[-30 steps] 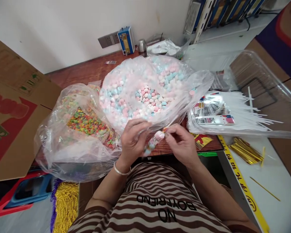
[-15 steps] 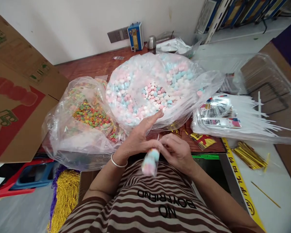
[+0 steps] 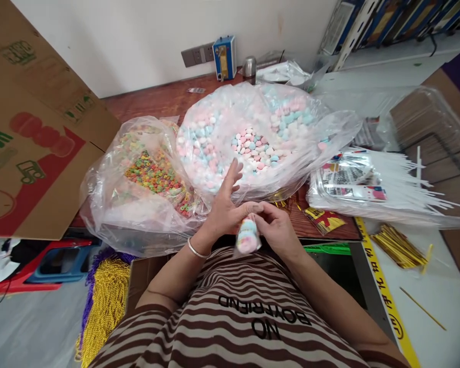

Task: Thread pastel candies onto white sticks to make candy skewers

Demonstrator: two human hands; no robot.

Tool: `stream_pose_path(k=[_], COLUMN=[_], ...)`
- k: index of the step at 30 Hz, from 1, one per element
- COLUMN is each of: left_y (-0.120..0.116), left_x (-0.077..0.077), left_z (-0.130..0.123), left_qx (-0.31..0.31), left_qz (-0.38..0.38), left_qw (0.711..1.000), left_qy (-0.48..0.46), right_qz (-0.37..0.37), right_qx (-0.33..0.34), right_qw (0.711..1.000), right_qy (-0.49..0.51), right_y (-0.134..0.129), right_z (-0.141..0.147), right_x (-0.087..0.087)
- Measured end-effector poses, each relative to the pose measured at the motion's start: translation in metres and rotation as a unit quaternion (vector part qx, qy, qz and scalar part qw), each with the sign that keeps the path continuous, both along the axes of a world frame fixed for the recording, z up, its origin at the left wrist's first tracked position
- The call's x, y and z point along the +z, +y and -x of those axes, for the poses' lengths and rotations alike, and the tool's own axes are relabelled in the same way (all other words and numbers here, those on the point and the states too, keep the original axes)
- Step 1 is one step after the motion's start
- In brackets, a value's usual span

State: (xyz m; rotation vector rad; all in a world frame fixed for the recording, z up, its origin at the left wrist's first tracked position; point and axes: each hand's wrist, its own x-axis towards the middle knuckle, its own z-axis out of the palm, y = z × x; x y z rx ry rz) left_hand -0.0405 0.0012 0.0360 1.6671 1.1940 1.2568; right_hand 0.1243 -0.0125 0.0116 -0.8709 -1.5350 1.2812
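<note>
My right hand [image 3: 278, 230] is closed in a pinch at the top of a small clear bag of pastel candies [image 3: 248, 236]. The bag hangs just below the fingertips, in front of my striped shirt, its pink and blue pieces stacked inside. My left hand [image 3: 226, 207], with a bangle on the wrist, has its fingers stretched upward. Its thumb reaches across to the right fingertips, over the neck of the bag. Whatever lies between thumb and fingertips is hidden. Beyond the hands, a large clear bag of pink, white and blue candies [image 3: 253, 148] lies open.
At left, a bag of colourful ring-shaped pieces [image 3: 153, 174] stands by a cardboard box [image 3: 42, 128]. To the right, a clear plastic tray [image 3: 322, 204] holds white sticks [image 3: 402, 176]. Gold twist ties [image 3: 398, 245] lie near the yellow tape [image 3: 383, 296]. A blue box [image 3: 225, 57] stands against the wall.
The small bag has risen slightly and turned more upright. Both hands have moved up a little, and the left fingers point more steeply upward. The whole view has shifted slightly.
</note>
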Motion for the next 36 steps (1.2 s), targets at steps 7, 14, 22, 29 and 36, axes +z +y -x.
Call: stream_pose_path(k=[7, 14, 22, 29, 36], left_y=[-0.041, -0.086, -0.232, -0.298, -0.144], left_x=[-0.011, -0.023, -0.043, -0.068, -0.014], left_z=[0.019, 0.049, 0.155, 0.180, 0.112], left_qx=[-0.137, 0.123, 0.360, 0.346, -0.068], left_qz=[0.198, 0.075, 0.275, 0.526, 0.336], left_qw=[0.969, 0.987, 0.889, 0.707, 0.921], left_qy=[-0.060, 0.065, -0.063, 0.322, 0.184], right_qz=[-0.157, 0.220, 0.126, 0.113, 0.046], right_qx=[-0.081, 0.160, 0.308, 0.323, 0.260], right_qw=[0.984, 0.961, 0.939, 0.931, 0.947], right_qy=[-0.027, 0.059, -0.081, -0.125, -0.184], right_y=[-0.008, -0.006, -0.018, -0.021, -0.013], right_z=[0.006, 0.062, 0.086, 0.072, 0.035], right_x=[0.013, -0.006, -0.020, -0.016, -0.009])
